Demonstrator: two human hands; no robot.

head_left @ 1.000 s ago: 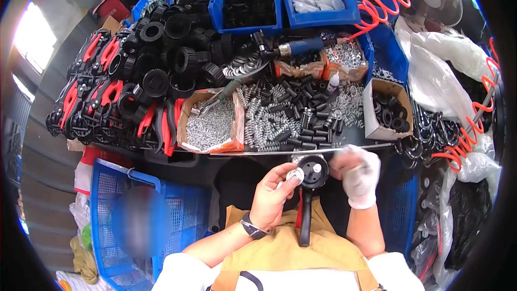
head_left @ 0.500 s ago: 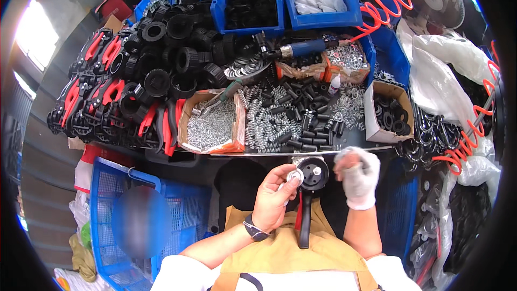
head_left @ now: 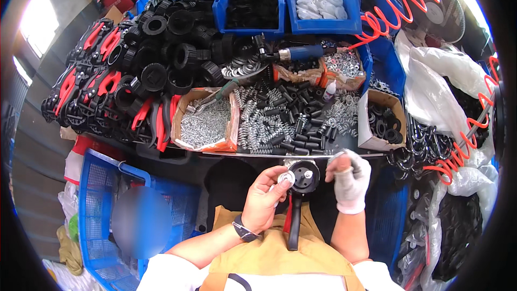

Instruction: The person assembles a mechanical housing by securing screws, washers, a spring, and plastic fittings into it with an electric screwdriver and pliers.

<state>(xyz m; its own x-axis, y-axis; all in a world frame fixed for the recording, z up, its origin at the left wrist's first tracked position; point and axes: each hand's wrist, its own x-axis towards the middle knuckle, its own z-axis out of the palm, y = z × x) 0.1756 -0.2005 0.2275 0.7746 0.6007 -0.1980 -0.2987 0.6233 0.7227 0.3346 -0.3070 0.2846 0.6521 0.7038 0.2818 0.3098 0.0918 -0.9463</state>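
Black handled part, lower centre of the head view, just below the worktop edge. My left hand pinches a silvery washer at its round head; my gloved right hand is curled, contents unclear. I'd seat the washer flat.

Left hand holds washer at black tool.

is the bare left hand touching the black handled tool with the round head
Touching. The head view shows the left hand with its fingertips pressing a small silvery disc against the round head of the black tool, no gap visible between them.
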